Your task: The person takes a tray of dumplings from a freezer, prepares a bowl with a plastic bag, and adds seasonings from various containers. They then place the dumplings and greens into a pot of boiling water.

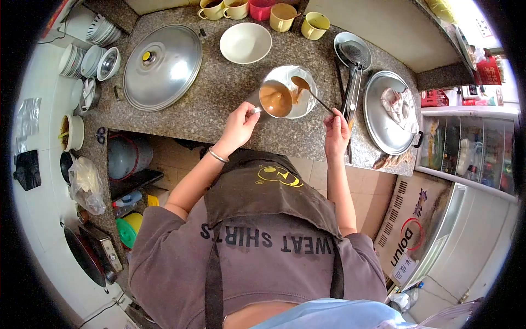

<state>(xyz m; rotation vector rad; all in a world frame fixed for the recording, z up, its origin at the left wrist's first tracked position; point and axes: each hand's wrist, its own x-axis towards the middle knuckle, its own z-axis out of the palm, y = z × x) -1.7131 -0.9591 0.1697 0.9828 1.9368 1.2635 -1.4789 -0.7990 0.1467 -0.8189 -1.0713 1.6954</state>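
Note:
My left hand point(239, 125) is closed on the handle of a cup point(275, 97) of thick brown sauce, tilted over the near left side of a whitish bowl point(300, 109). Between the fingers of my right hand point(337, 133) is the thin dark handle of a spoon point(301, 83). Brown sauce coats the spoon's head, which is above the bowl just right of the cup. A streak of the same sauce shows below the spoon. The cup hides part of the bowl.
Behind the bowl stand an off-white bowl point(246, 43) and several cups, including a yellow one point(315, 26). A large metal lid point(163, 67) lies left on the stone counter point(192, 118). To the right are a strainer point(354, 52) and another lid point(378, 123) with a cloth point(399, 107).

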